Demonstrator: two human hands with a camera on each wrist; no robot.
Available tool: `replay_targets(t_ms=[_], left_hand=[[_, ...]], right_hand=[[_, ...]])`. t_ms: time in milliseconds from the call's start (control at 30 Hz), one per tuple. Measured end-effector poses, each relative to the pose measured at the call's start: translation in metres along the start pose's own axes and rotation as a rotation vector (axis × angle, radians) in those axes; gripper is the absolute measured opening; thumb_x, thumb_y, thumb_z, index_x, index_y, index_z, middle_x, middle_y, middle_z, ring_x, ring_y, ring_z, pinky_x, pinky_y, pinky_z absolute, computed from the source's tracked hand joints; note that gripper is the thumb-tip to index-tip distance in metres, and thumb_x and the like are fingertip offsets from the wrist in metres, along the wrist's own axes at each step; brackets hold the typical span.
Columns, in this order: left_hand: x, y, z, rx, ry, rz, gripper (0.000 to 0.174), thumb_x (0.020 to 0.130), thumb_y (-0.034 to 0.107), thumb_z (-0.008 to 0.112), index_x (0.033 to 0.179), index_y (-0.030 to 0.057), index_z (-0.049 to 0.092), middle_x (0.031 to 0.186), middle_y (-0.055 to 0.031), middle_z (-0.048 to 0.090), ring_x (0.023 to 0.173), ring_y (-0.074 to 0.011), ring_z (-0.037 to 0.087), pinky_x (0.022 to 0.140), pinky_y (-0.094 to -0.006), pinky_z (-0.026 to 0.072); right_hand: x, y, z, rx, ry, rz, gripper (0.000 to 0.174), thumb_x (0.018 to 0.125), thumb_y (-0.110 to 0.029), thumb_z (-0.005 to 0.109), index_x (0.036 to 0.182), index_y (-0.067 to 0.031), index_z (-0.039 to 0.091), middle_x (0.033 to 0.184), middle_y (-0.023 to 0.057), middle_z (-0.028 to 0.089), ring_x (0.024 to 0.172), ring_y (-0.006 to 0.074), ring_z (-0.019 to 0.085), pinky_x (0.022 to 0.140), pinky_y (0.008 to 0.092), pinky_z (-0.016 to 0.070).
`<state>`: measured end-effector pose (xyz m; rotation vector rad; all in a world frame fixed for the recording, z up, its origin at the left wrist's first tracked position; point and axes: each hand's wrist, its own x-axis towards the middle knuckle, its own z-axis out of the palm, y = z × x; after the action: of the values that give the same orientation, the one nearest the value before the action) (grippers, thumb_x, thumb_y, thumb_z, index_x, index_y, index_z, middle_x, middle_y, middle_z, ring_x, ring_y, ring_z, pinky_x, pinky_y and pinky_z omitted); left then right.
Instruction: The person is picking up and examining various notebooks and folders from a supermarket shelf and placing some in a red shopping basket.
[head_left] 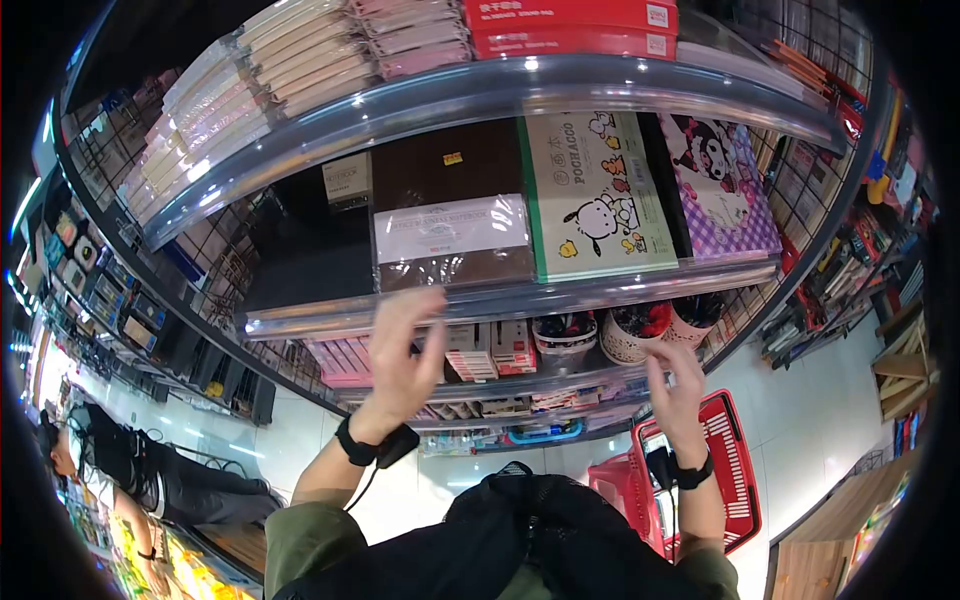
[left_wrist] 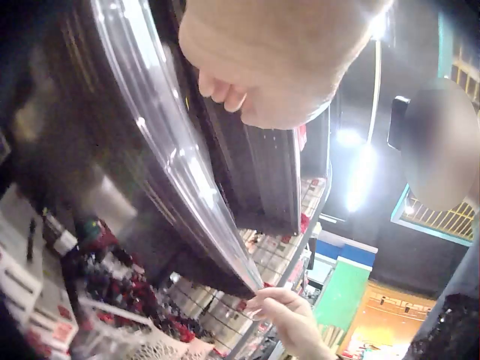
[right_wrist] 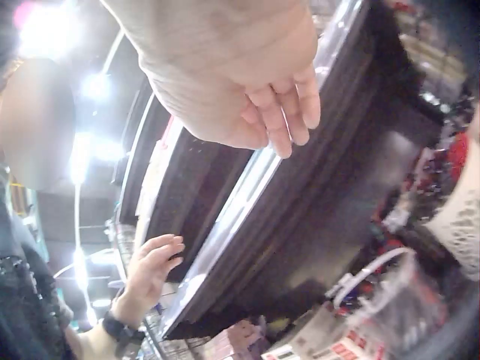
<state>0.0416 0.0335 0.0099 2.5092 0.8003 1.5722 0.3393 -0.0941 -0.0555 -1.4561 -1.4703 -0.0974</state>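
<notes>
My left hand (head_left: 400,355) hovers at the front edge of the shelf (head_left: 500,305), fingers loosely bent and holding nothing. Above it on that shelf lies a brown notebook (head_left: 450,180) in clear wrap with a pale paper band. To its right are a green-edged notebook (head_left: 600,235) with a cartoon dog and a purple checked notebook (head_left: 735,225). My right hand (head_left: 678,385) is lower, in front of a white pierced basket (head_left: 625,345), its relaxed fingers likewise without anything. The right wrist view shows the fingers (right_wrist: 289,120) of that hand overlapping the shelf's shiny edge.
Stacked notebooks (head_left: 310,55) and red boxes (head_left: 570,30) fill the upper shelf. Below are small boxes (head_left: 490,350) and a clear bucket (head_left: 565,335). A red shopping basket (head_left: 735,470) is beside my right forearm. Another person (head_left: 150,470) stands at the left.
</notes>
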Motion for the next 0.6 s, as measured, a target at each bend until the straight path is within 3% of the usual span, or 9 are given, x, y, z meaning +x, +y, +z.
replay_targets(t_ms=[33, 100, 200, 233, 300, 400, 600], left_hand=[[0.008, -0.006, -0.009, 0.061, 0.039, -0.020, 0.030, 0.074, -0.004, 0.059, 0.104, -0.0005, 0.057, 0.107, -0.0166, 0.058, 0.101, -0.0309, 0.054, 0.086, -0.0380, 0.0424], [0.019, -0.024, -0.023, 0.168, 0.069, -0.074, 0.037, 0.075, 0.000, 0.059, 0.111, -0.0012, 0.051, 0.118, -0.0180, 0.051, 0.109, -0.0311, 0.049, 0.091, -0.0382, 0.0388], [0.031, -0.056, -0.033, 0.119, -0.006, -0.265, 0.045, 0.078, 0.006, 0.060, 0.120, -0.0049, 0.047, 0.115, -0.0195, 0.052, 0.105, -0.0282, 0.052, 0.090, -0.0333, 0.0404], [0.033, -0.066, -0.036, 0.115, -0.004, -0.265, 0.045, 0.078, 0.006, 0.060, 0.120, -0.0049, 0.047, 0.115, -0.0195, 0.052, 0.105, -0.0282, 0.052, 0.090, -0.0333, 0.0404], [0.038, -0.079, -0.040, -0.353, -0.208, -0.539, 0.051, 0.079, 0.006, 0.061, 0.125, -0.0069, 0.044, 0.116, -0.0183, 0.055, 0.102, -0.0209, 0.054, 0.085, -0.0285, 0.0438], [0.038, -0.080, -0.043, -0.431, -0.201, -0.514, 0.050, 0.080, 0.005, 0.060, 0.126, -0.0074, 0.043, 0.114, -0.0156, 0.057, 0.100, -0.0155, 0.056, 0.082, -0.0244, 0.0453], [0.043, -0.087, -0.047, -0.695, -0.081, -0.658, 0.037, 0.083, 0.002, 0.057, 0.119, -0.0063, 0.051, 0.113, -0.0135, 0.059, 0.102, -0.0162, 0.056, 0.089, -0.0255, 0.0431]], right_hand=[[0.019, -0.021, 0.007, -0.033, 0.009, -0.165, 0.021, 0.073, 0.003, 0.061, 0.094, 0.0011, 0.060, 0.090, 0.0134, 0.062, 0.085, 0.0294, 0.059, 0.074, 0.0341, 0.0468], [0.045, -0.050, 0.023, -0.032, -0.023, -0.284, 0.029, 0.070, -0.001, 0.065, 0.099, -0.0005, 0.059, 0.098, 0.0134, 0.061, 0.096, 0.0313, 0.056, 0.083, 0.0391, 0.0427], [0.075, -0.078, 0.046, -0.143, -0.068, -0.394, 0.039, 0.073, -0.011, 0.067, 0.108, 0.0006, 0.054, 0.108, 0.0148, 0.057, 0.104, 0.0321, 0.051, 0.087, 0.0401, 0.0392], [0.082, -0.083, 0.055, -0.147, -0.069, -0.395, 0.039, 0.073, -0.011, 0.067, 0.108, 0.0006, 0.054, 0.108, 0.0148, 0.057, 0.104, 0.0321, 0.051, 0.087, 0.0401, 0.0392], [0.093, -0.087, 0.070, -0.163, -0.137, -0.367, 0.040, 0.075, -0.017, 0.067, 0.108, 0.0015, 0.054, 0.106, 0.0156, 0.056, 0.100, 0.0326, 0.051, 0.086, 0.0393, 0.0388], [0.098, -0.090, 0.085, -0.185, -0.155, -0.361, 0.041, 0.075, -0.021, 0.066, 0.107, 0.0010, 0.054, 0.101, 0.0137, 0.055, 0.098, 0.0304, 0.049, 0.083, 0.0398, 0.0386], [0.095, -0.082, 0.092, -0.171, -0.077, -0.359, 0.039, 0.074, -0.020, 0.067, 0.106, -0.0006, 0.055, 0.106, 0.0135, 0.056, 0.097, 0.0304, 0.049, 0.085, 0.0395, 0.0391]])
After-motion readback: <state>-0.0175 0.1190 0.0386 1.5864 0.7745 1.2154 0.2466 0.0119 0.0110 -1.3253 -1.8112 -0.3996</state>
